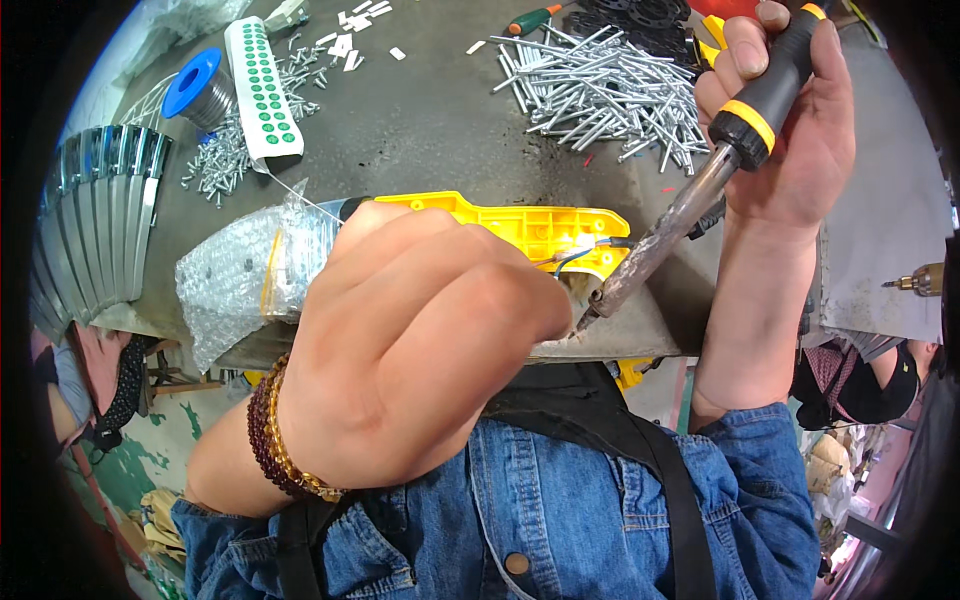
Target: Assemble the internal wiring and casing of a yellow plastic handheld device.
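Observation:
My right hand [800, 175] is wrapped around the black and yellow handle of a soldering iron [668, 222]. The iron slants down to the left, and its tip is close beside the fingertips of my left hand [420, 320]. That hand is closed, back toward me, with a thin strand of solder wire [310, 203] running into it from the left; its fingertips are mostly hidden. Behind it lies a yellow plastic tool housing [500, 215], open side up, with blue and dark wires [575, 258] at its right end. Bubble wrap [225, 275] covers the left end.
A blue spool of solder [195, 88], loose screws [225, 160] and a strip of green round stickers [262, 90] are at the back left. Long bolts [610, 95] are heaped at the back right, near a screwdriver [535, 19]. Curved metallic parts [95, 220] stand far left.

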`<state>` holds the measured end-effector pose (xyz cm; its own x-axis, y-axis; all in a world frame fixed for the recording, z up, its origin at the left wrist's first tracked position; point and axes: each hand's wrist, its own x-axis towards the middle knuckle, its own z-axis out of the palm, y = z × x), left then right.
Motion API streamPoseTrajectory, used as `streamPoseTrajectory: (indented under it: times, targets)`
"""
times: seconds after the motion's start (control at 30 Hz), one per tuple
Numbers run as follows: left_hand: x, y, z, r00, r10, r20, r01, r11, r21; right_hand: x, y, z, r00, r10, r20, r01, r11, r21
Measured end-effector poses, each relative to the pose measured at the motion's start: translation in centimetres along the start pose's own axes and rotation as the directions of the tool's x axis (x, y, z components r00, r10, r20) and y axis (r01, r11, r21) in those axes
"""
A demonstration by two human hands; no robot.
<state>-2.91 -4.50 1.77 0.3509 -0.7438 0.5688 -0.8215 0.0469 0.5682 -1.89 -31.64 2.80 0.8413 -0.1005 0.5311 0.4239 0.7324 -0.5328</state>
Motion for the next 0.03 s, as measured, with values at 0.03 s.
streamPoseTrajectory:
  times: [0.03]
  targets:
    - [0.01,-0.15,0.05,1.000,0.020,0.006,-0.020,1.000,0.008,1.08,1.17,-2.33,0.939,-0.017,0.344,-0.166,0.853,0.495]
